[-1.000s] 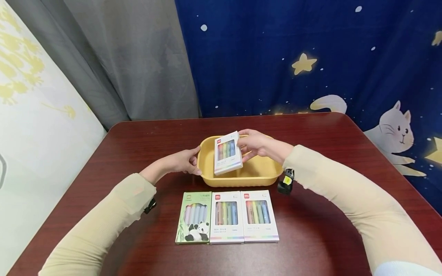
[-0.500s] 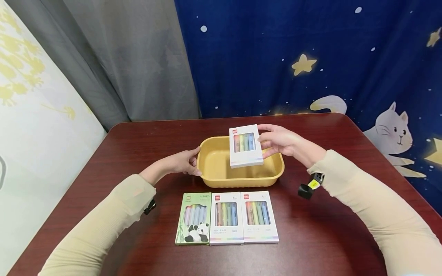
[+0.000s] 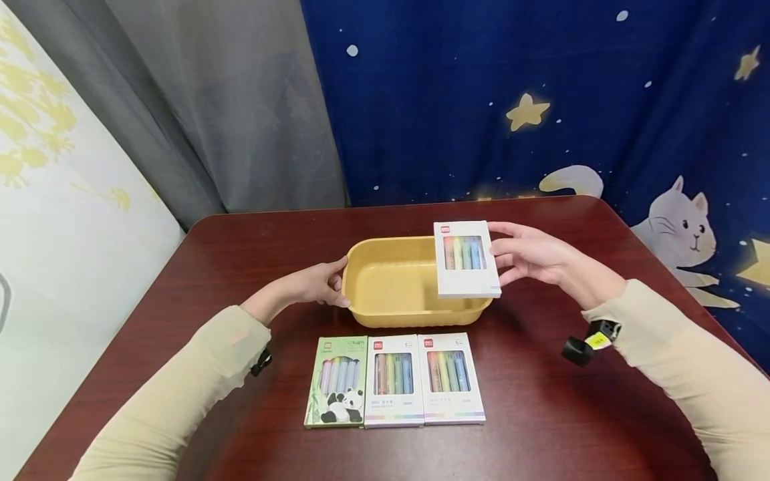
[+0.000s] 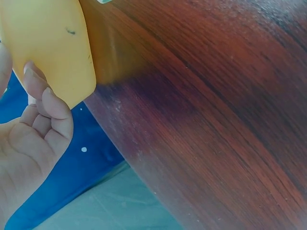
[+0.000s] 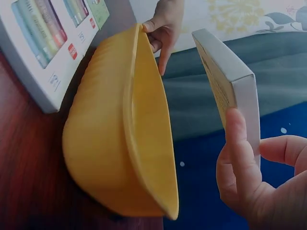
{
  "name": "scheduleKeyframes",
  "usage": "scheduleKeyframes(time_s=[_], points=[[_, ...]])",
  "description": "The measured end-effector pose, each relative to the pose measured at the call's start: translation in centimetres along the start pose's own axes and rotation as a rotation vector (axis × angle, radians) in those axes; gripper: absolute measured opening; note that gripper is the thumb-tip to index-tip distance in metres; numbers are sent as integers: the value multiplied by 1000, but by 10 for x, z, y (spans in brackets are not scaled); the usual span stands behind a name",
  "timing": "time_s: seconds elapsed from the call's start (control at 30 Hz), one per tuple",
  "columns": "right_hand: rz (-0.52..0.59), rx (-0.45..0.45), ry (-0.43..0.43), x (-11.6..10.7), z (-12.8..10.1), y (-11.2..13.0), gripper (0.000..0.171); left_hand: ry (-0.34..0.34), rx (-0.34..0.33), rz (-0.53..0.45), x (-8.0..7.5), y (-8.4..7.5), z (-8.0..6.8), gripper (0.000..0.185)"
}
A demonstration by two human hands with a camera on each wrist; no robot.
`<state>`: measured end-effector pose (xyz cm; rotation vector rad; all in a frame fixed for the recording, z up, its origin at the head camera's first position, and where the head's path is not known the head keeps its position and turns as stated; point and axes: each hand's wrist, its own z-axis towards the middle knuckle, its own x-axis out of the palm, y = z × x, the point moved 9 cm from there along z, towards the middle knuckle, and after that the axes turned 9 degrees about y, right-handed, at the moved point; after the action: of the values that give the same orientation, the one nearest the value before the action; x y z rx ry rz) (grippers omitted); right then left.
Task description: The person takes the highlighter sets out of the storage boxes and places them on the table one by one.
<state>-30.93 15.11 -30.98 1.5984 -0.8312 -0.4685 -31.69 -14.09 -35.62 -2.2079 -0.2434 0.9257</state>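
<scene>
My right hand (image 3: 535, 255) holds a white box of colored pens (image 3: 468, 284) by its right edge, fingers and thumb on either side. The box is upright, window toward me, above the right end of a yellow plastic basin (image 3: 385, 316). In the right wrist view the held box (image 5: 247, 103) is seen edge-on, apart from the basin (image 5: 103, 129). At the basin's left end, my left hand (image 3: 315, 283) grips the rim between thumb and fingers. The left wrist view shows curled fingers (image 4: 57, 112) against the basin's yellow wall (image 4: 53, 43).
In front of the basin lie a green panda box (image 3: 313, 401) and two white pen boxes (image 3: 394, 409) (image 3: 454, 407), side by side. All stand on a dark red wooden table (image 3: 259, 427). Grey and blue curtains (image 3: 433, 100) hang behind.
My right hand has moved right with the white pen box, from over the basin's left-middle to its right end, and the box has straightened. The left hand stays on the rim.
</scene>
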Motion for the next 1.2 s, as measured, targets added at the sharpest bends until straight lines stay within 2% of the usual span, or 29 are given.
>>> scheduleKeyframes(time_s=[0.13, 0.2, 0.33, 0.6, 0.87, 1.2], points=[[4, 3, 13, -7, -17, -8, 71, 7, 28, 6, 0, -3, 0, 98], [-4, 28, -9, -9, -26, -15, 69, 6, 28, 5, 0, -3, 1, 97], [8, 44, 0, -11, -43, -25, 62, -2, 15, 6, -2, 0, 4, 95], [85, 9, 134, -11, -66, -43, 58, -13, 20, 10, -4, -4, 4, 96], [139, -7, 268, 1, -79, -57, 49, -18, 26, 13, -4, -3, 3, 97], [174, 62, 280, 8, -84, -92, 49, -11, 3, -8, 4, 2, 3, 98]])
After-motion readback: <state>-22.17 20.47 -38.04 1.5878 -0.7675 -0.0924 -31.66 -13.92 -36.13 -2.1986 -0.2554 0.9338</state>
